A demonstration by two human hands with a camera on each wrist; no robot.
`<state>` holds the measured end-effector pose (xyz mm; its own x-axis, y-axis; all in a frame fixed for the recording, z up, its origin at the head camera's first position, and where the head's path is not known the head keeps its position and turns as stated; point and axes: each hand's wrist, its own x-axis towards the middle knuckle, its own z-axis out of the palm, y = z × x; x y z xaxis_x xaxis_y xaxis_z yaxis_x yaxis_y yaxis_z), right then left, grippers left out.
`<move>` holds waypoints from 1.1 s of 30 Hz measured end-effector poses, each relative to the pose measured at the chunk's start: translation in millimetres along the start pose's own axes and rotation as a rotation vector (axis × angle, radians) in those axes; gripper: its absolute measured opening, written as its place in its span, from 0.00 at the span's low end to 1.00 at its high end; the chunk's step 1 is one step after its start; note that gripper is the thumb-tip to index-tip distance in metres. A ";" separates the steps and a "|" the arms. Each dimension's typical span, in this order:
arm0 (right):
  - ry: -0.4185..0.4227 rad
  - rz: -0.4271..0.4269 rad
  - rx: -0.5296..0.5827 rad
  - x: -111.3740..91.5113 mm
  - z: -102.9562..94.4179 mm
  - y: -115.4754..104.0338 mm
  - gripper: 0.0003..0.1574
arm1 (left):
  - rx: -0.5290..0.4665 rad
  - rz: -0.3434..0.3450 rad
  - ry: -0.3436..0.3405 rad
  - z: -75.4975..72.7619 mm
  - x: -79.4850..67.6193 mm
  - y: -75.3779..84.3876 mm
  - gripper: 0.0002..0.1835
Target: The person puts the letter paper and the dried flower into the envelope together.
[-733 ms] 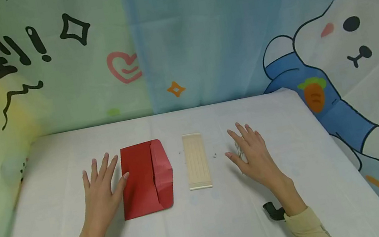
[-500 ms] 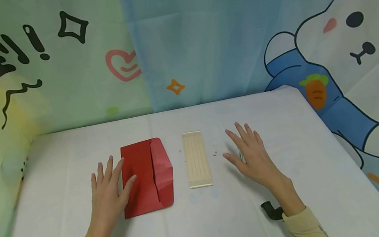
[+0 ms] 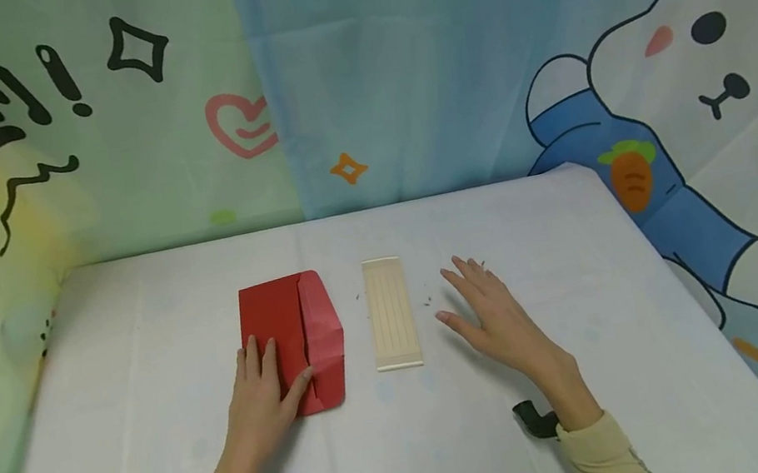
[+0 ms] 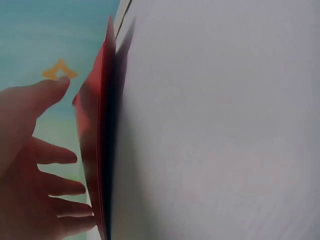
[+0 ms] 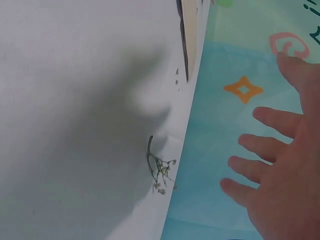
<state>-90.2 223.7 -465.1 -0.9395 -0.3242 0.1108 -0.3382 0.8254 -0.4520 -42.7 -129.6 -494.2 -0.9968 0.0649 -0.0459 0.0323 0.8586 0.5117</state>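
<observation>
My left hand (image 3: 258, 414) lies over the lower left part of a red envelope (image 3: 274, 310), fingers extended and thumb spread. In the left wrist view the fingertips are close to the envelope (image 4: 90, 130); whether they touch it I cannot tell. The envelope's flap is on its right side. My right hand (image 3: 505, 328) hovers over the right half of the table, its fingers spread and holding nothing. Beneath it, in the right wrist view, lies a small dried flower sprig (image 5: 159, 167), mostly hidden from the head view.
Between the hands lies a pale, narrow slatted rectangle (image 3: 390, 315), perhaps a small bamboo mat. Tiny dark crumbs (image 3: 428, 301) are scattered beside it. A white cloth (image 3: 390, 471) covers the table, and a printed curtain (image 3: 400, 97) hangs behind it.
My left hand has moved right and nearer, from the envelope's left edge onto its lower part. The right hand has shifted slightly left. The head view has tilted down a little.
</observation>
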 end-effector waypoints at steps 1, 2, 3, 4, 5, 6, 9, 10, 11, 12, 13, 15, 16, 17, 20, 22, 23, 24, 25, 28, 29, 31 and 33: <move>-0.017 0.004 0.013 0.2 0.3 -1.0 0.43 | 0.005 -0.001 0.000 1.4 -0.4 0.9 0.45; -0.033 0.008 0.024 0.4 0.5 -2.2 0.43 | 0.016 0.002 0.003 2.7 -0.6 1.8 0.45; -0.053 0.013 0.030 0.6 1.0 -3.9 0.43 | 0.030 0.007 0.007 4.0 -0.4 2.6 0.45; -0.072 0.017 0.037 0.7 1.5 -5.7 0.43 | 0.044 0.013 0.008 4.7 -0.1 3.4 0.45; -0.092 0.020 0.044 0.9 2.2 -7.8 0.44 | 0.061 0.019 0.007 5.6 0.3 4.0 0.46; -0.111 0.022 0.055 1.0 2.7 -10.4 0.44 | 0.082 0.025 0.009 6.4 0.8 4.5 0.46; -0.158 0.015 0.087 2.9 5.8 -18.6 0.44 | 0.137 0.033 0.005 8.9 2.1 5.5 0.47; -0.171 0.008 0.097 3.9 6.9 -21.6 0.44 | 0.148 0.033 0.004 9.3 2.2 5.9 0.47; -0.183 0.001 0.106 4.9 8.3 -24.7 0.44 | 0.154 0.028 0.002 9.8 2.3 6.1 0.47; -0.194 -0.010 0.111 6.0 9.8 -27.6 0.43 | 0.155 0.025 0.002 10.1 2.4 6.4 0.47; -0.208 -0.016 0.115 7.0 11.1 -30.6 0.43 | 0.147 0.016 -0.001 10.5 2.4 6.7 0.47; -0.234 -0.036 0.122 8.9 13.6 -36.5 0.43 | 0.128 0.002 -0.006 10.8 2.3 7.3 0.47; -0.245 -0.048 0.119 9.9 14.8 -39.4 0.42 | 0.119 -0.004 -0.008 10.8 2.1 7.6 0.47; -0.254 -0.060 0.117 11.0 16.1 -42.3 0.42 | 0.115 -0.009 -0.012 10.8 2.0 7.8 0.47; -0.269 -0.098 0.102 14.6 20.3 -50.7 0.41 | 0.113 -0.011 -0.025 10.7 1.8 8.1 0.46; -0.279 -0.119 0.086 17.3 23.9 -56.2 0.40 | 0.117 -0.008 -0.030 10.4 1.9 8.3 0.46; -0.286 -0.130 0.084 18.5 25.9 -58.8 0.40 | 0.120 -0.006 -0.031 10.3 1.9 8.3 0.45; -0.294 -0.139 0.079 19.6 27.9 -61.3 0.40 | 0.118 -0.006 -0.031 10.3 1.9 8.3 0.45; -0.303 -0.151 0.076 20.6 29.9 -63.9 0.40 | 0.115 -0.006 -0.030 10.3 1.9 8.3 0.45; -0.334 -0.175 0.063 24.1 35.2 -72.8 0.40 | 0.110 -0.007 -0.025 9.9 1.4 8.4 0.45; -0.342 -0.185 0.056 25.5 36.7 -76.2 0.40 | 0.108 -0.007 -0.025 9.7 1.2 8.4 0.45; -0.363 -0.204 0.034 29.1 39.6 -83.6 0.40 | 0.101 -0.011 -0.025 9.0 0.8 8.9 0.45; -0.385 -0.218 0.017 33.9 43.3 -91.2 0.40 | 0.091 -0.018 -0.026 8.2 0.7 9.2 0.45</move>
<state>-88.8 117.5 -458.5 -0.7565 -0.6407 -0.1311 -0.5220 0.7123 -0.4691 -42.5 -117.5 -496.5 -0.9951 0.0613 -0.0769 0.0223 0.9024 0.4304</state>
